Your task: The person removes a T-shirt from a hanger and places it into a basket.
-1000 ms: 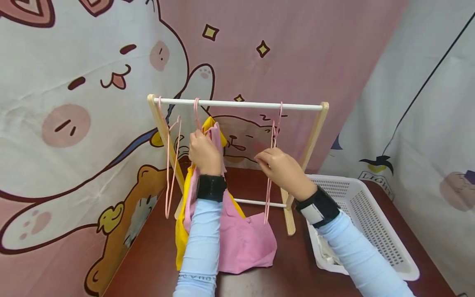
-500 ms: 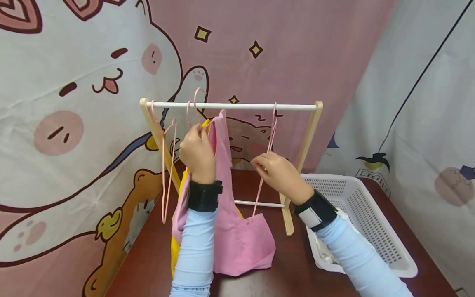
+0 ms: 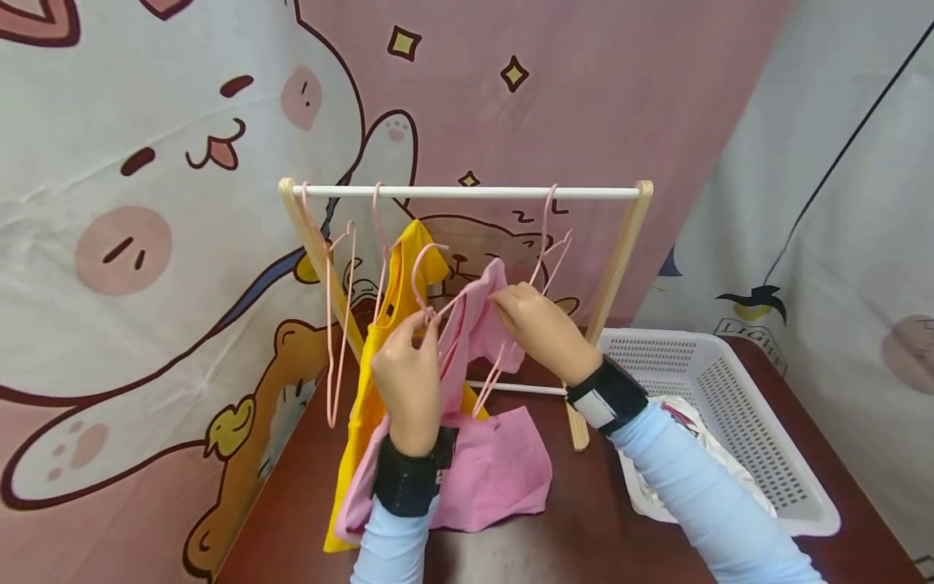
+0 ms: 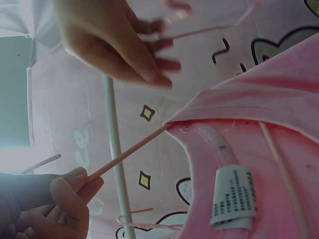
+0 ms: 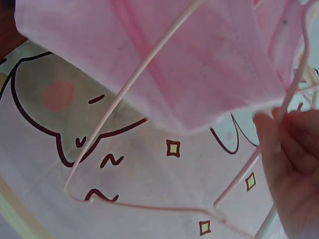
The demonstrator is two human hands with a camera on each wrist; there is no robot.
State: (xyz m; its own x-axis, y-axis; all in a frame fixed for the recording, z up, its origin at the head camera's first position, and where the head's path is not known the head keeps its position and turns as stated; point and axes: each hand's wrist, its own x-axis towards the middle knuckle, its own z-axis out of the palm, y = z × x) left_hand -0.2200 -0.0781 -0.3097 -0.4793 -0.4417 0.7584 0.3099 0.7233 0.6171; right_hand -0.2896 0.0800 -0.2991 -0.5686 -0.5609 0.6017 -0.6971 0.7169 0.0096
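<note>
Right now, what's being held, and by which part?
The left hand pinches the pink shirt's hanger just below its hook; the right hand seemingly holds nothing.

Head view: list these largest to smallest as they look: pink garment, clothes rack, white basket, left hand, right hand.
1. clothes rack, by overall outline
2. pink garment and white basket: both partly hidden, too close to rank
3. left hand and right hand: smallest, about alike

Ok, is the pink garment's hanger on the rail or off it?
Off: its hook shows below the white rail, not looped over it, and the left hand's fingers pinch the hanger.
</note>
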